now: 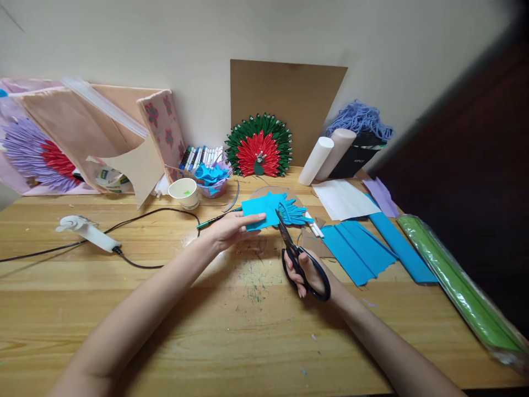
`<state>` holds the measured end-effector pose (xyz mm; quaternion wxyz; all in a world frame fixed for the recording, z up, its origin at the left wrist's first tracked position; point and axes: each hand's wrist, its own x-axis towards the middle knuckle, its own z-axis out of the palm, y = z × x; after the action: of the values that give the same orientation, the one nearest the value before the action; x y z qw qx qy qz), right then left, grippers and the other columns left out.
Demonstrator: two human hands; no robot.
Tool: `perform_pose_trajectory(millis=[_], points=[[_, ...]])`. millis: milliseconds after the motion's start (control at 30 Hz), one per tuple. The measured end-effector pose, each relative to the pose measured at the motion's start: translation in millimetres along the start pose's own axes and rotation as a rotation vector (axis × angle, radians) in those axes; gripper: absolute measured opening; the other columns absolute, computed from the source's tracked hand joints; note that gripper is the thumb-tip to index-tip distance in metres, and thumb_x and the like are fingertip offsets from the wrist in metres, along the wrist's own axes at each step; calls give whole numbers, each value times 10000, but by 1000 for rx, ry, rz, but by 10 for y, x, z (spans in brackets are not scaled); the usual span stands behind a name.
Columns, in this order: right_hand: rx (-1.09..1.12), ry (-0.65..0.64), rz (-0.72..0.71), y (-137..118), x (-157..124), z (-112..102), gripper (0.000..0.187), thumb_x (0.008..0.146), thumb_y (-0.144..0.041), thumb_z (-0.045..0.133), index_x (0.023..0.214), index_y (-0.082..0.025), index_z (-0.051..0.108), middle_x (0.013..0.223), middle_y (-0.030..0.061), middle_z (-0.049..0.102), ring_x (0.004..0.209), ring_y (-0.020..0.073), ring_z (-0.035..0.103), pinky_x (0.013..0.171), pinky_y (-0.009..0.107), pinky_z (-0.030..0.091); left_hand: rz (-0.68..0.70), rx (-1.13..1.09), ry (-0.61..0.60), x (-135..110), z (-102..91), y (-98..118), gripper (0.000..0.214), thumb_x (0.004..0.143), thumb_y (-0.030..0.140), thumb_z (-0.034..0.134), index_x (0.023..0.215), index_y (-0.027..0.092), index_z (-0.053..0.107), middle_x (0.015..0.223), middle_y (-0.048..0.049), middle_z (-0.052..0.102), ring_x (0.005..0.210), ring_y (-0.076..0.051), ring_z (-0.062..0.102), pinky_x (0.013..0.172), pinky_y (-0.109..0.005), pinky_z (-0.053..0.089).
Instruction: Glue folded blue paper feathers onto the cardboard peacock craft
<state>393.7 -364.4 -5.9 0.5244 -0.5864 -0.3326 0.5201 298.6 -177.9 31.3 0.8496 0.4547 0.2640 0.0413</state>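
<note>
My left hand (pixel 231 227) pinches a piece of blue paper (pixel 258 211) and holds it just above the wooden table (pixel 165 309). My right hand (pixel 309 274) grips black-handled scissors (pixel 298 255). Their blades point up and away, with the tips at the blue paper's right edge. Behind the blades lie several cut blue paper shapes (pixel 294 212) on a brown cardboard disc.
Blue paper strips (pixel 359 248), a green roll in plastic (pixel 454 286) and white sheets (pixel 343 199) lie at the right. A glue gun (pixel 88 231) with its black cable sits at the left. A paper cup (pixel 184 192), markers and a red-green paper peacock (pixel 259 146) stand behind.
</note>
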Motion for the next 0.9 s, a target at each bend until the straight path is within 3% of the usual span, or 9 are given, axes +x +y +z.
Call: perform_pose_trajectory(millis=[100,300,600,900], points=[[-30,-8,-9,-8,-7,6,683,564,-854,418,674,-180,411,421,-97,374,263,53,388,274,150,272,12,-38,54,-45,115,-72,304,603,219,783,885,199,672,1009,-25,669,854,-123,619,835,-304,503],[-24,-84,-24,58,-19,4,732,570,-881,323,745,-178,426,467,-88,400,299,57,403,311,170,326,128,56,155,-101,215,-104,325,540,249,815,804,130,668,869,-44,685,706,-112,623,783,-291,525],[40,-124,-32,133,-19,6,736,590,-876,303,777,-177,437,489,-75,418,333,69,425,354,196,373,102,131,100,-104,191,-102,337,540,238,810,833,135,680,893,-49,690,702,-107,623,747,-278,531],[-63,13,-53,48,-9,51,648,600,-831,426,696,-191,393,445,-94,370,288,48,368,271,154,293,66,116,112,-83,140,-71,288,545,230,812,781,127,683,805,-47,700,651,-102,624,745,-257,531]])
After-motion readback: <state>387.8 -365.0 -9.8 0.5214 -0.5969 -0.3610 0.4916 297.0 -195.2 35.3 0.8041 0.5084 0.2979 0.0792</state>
